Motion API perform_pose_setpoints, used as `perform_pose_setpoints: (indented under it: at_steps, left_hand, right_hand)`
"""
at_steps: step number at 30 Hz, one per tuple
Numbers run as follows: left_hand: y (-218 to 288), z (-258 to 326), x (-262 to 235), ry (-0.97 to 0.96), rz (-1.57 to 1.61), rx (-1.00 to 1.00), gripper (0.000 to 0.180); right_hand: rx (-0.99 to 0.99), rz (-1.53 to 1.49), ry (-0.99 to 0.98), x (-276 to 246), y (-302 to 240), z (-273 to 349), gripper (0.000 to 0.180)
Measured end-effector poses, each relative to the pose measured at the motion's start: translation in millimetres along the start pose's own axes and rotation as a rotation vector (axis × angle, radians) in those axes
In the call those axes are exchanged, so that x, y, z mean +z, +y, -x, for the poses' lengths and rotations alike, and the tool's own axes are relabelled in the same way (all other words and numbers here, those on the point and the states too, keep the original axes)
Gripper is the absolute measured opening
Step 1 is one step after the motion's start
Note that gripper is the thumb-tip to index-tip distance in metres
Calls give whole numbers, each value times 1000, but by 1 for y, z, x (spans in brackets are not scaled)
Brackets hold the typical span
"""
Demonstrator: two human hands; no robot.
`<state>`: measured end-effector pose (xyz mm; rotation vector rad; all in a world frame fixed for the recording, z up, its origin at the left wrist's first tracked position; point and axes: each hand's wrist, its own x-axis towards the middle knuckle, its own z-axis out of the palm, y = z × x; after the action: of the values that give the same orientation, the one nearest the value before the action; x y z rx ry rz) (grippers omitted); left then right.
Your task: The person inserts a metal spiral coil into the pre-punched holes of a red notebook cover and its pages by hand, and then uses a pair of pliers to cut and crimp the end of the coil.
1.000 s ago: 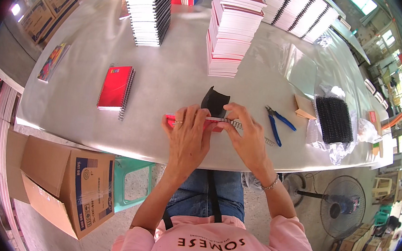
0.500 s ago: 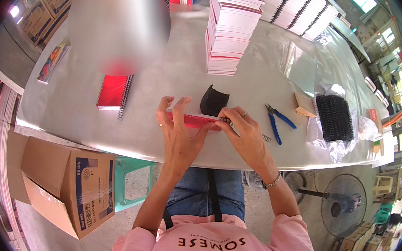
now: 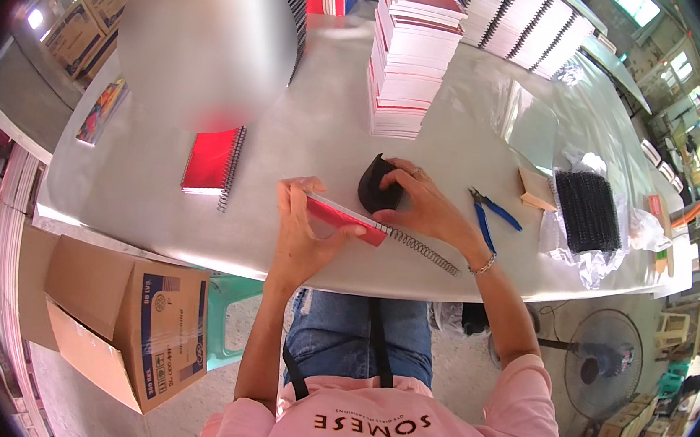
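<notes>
My left hand (image 3: 307,227) grips a red-covered notebook (image 3: 337,220) on edge, thumb on the cover and fingers behind. From the notebook's right end a black spiral coil (image 3: 427,253) sticks out toward the lower right, its first turns at the page edge. My right hand (image 3: 419,204) is closed on a black curved piece (image 3: 372,189) standing just behind the notebook, fingers over its top and thumb low. What that piece is, I cannot make out. Right of this hand lie blue-handled cutting pliers (image 3: 485,213).
A finished-looking red spiral notebook (image 3: 211,160) lies left. Behind stands a tall stack of red-covered books (image 3: 415,69). Black coils (image 3: 586,212) rest on plastic wrap at right. Below the table are an open carton (image 3: 166,336), a green stool (image 3: 226,324) and a fan (image 3: 603,361).
My right hand has left the notebook's right end and taken hold of the black curved piece. The notebook's right end has tilted nearer me, and the protruding coil now shows at length.
</notes>
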<state>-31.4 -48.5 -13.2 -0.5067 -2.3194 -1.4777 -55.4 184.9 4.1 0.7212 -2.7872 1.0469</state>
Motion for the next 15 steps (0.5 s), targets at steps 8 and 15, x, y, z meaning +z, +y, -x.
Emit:
perform_pose_setpoints:
  at_steps: [8, 15]
  left_hand:
    - [-9, 4, -1, -14, 46, -14, 83]
    - [-11, 7, -1, -70, 89, -65, 84]
  right_hand:
    - [273, -1215, -357, -36, 13, 39, 67]
    - [303, -735, -284, -51, -40, 36, 47]
